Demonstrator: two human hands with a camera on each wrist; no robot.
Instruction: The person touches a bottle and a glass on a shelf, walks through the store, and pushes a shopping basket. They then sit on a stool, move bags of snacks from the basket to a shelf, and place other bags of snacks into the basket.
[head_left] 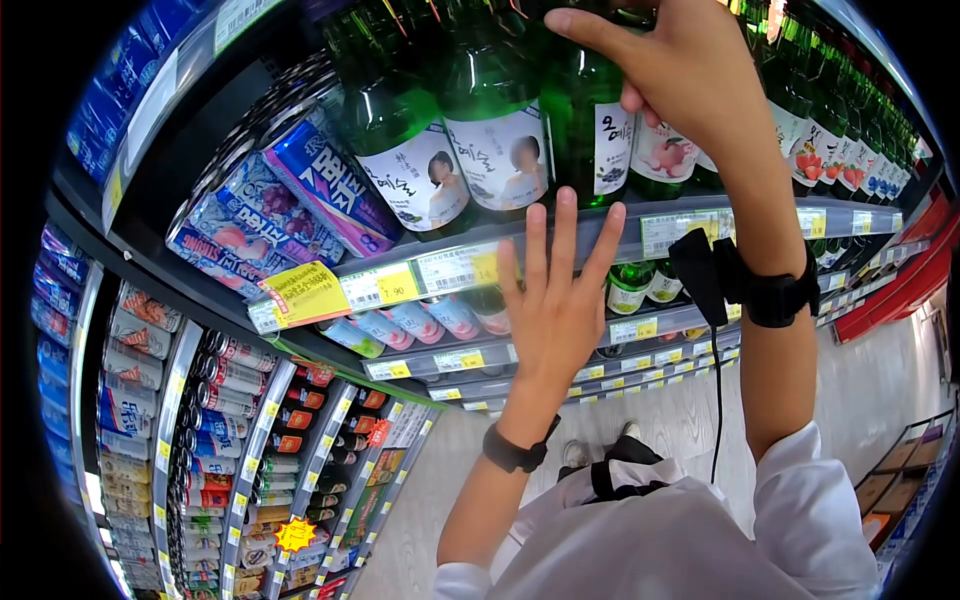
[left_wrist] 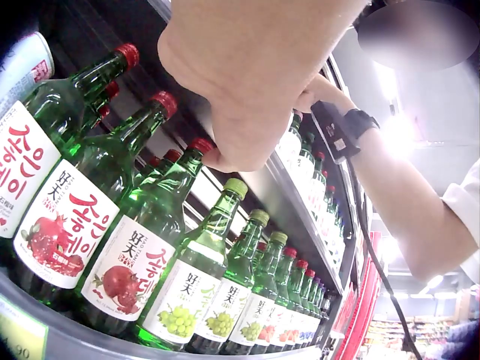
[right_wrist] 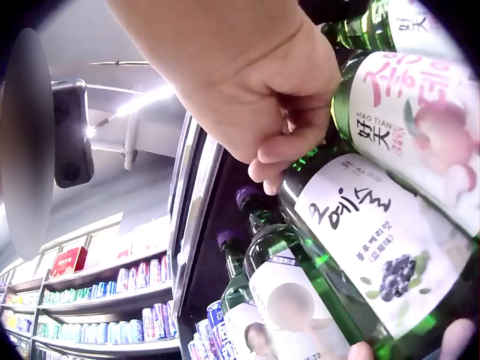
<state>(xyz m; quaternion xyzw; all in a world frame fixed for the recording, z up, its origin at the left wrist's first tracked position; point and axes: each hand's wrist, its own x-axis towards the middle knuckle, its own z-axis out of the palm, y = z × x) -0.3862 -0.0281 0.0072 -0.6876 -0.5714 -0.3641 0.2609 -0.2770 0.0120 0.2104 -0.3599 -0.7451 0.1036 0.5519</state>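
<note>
I log one blueberry bottle at the shelf edge, neck gripped by right hand; left hand spread below; step, apparently positioning; next, presumably, steady alignment.

Head view: berry bottle, 1 o'clock: green glass, white label, dark-blue fruit print. Peach bottle, 2 o'clock: green, pink print.
</note>
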